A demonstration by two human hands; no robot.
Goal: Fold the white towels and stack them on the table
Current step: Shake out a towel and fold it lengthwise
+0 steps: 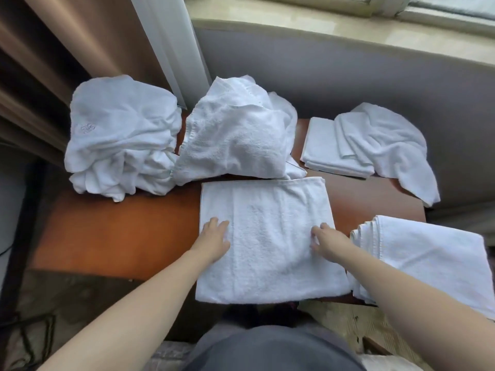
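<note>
Both hands flat on a half-folded towel (267, 236), smoothing it on the table (120, 231).
Left hand (214, 241) and right hand (328, 243) rest with their grip spread apart, clasping nothing; next probably another fold, then onto the folded stack (428, 258).

We look down on a reddish-brown wooden table (112, 231) with a glossy top that catches soft daylight. Behind it runs a grey upholstered backrest (348, 76), curving along under a pale stone window sill (294, 20). At the top right we see part of a white window frame (388, 6). On the left hang a brown curtain (53, 49) and beside it a sheer white curtain (166, 44). Below the table's near edge lies a dark patterned floor (67, 303), dim and partly blurred.
</note>
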